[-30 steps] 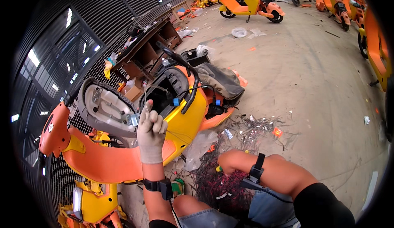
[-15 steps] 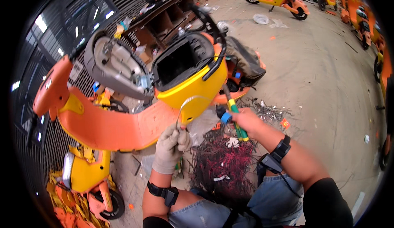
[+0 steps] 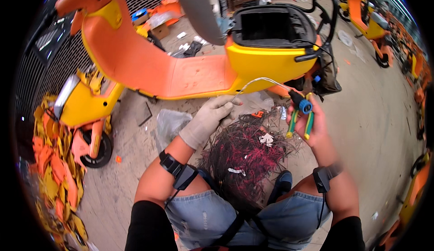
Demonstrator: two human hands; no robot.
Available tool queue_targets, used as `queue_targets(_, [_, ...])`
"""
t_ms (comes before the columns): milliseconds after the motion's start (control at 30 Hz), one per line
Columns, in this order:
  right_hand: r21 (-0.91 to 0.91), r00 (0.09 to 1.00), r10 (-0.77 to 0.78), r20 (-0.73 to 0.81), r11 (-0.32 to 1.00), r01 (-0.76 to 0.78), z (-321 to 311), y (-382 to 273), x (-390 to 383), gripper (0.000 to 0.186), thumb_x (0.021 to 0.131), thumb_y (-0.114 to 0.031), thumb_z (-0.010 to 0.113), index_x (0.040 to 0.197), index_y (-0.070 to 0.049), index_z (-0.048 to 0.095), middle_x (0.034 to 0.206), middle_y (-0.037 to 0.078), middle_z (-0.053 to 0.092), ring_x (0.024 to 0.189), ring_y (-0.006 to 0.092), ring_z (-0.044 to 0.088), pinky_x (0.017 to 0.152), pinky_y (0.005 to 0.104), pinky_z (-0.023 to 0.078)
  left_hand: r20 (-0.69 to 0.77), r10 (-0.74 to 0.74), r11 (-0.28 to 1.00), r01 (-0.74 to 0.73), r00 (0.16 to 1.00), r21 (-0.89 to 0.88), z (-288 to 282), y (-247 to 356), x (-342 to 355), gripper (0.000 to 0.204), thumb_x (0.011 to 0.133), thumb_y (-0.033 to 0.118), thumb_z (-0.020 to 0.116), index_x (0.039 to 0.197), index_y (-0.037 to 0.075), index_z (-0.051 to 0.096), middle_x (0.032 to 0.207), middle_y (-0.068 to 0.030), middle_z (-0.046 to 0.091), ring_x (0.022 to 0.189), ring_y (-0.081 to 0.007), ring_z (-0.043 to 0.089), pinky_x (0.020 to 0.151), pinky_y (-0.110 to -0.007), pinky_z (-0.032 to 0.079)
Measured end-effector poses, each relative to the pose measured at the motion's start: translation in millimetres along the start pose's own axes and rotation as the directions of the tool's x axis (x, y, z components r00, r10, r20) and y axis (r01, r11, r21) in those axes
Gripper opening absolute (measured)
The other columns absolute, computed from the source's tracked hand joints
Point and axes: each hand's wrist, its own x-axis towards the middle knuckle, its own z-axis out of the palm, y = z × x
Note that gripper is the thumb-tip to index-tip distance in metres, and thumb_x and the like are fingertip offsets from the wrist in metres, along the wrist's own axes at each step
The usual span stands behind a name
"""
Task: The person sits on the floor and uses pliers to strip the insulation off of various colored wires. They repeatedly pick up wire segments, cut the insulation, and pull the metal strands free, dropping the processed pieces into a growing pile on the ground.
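Head view: between the knees of the person's jeans (image 3: pixel 203 217) I see a heap of black and red wires (image 3: pixel 244 160). Near it, the gloved left hand (image 3: pixel 210 117) pinches a thin pale cable (image 3: pixel 258 79), which arches toward a black plug with blue ring (image 3: pixel 302 102). The bare right hand (image 3: pixel 319 123) grasps green-and-yellow handles (image 3: pixel 293 123) of a tool; whether its fingers also grip the plug, I cannot tell. Behind stands an orange-and-yellow scooter (image 3: pixel 264 68), and farther, at right, more scooters (image 3: pixel 364 13).

The scooter (image 3: pixel 264 65) stands behind the wire pile (image 3: pixel 244 158). A plastic bag (image 3: pixel 171 125) lies left of the pile. The cable (image 3: pixel 261 79) runs between left hand (image 3: pixel 211 116) and right hand (image 3: pixel 319 126).
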Motion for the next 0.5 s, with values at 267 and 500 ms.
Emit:
queue_targets(267, [-0.292,0.994,0.082,-0.069,0.951,-0.099,-1.8,8.9,-6.6,0.052,0.095,-0.041,0.065,0.114,0.007,0.061,0.097,0.016,0.064,0.087,0.023,0.065,0.071,0.036,0.057,0.039,-0.062,0.988,0.056,0.997,0.143,-5.0,-6.9,-9.6,0.026,0.102,0.018,0.049,0.117,0.001,0.064,0.083,0.001,0.055,0.07,-0.0054,0.047,0.064,-0.019,0.041])
queue_targets(500, [-0.485,0.954,0.29,0.076,0.846,-0.219,8.0,24.6,-7.4,0.034,0.096,-0.024,0.065,0.114,0.004,0.06,0.099,0.009,0.064,0.087,0.019,0.064,0.074,0.0345,0.059,-0.094,-0.001,0.996,0.01,0.996,0.094,-23.1,-19.4,-1.7,0.024,0.103,0.02,0.049,0.108,0.001,0.063,0.08,0.0013,0.053,0.069,-0.0071,0.048,0.062,-0.021,0.04])
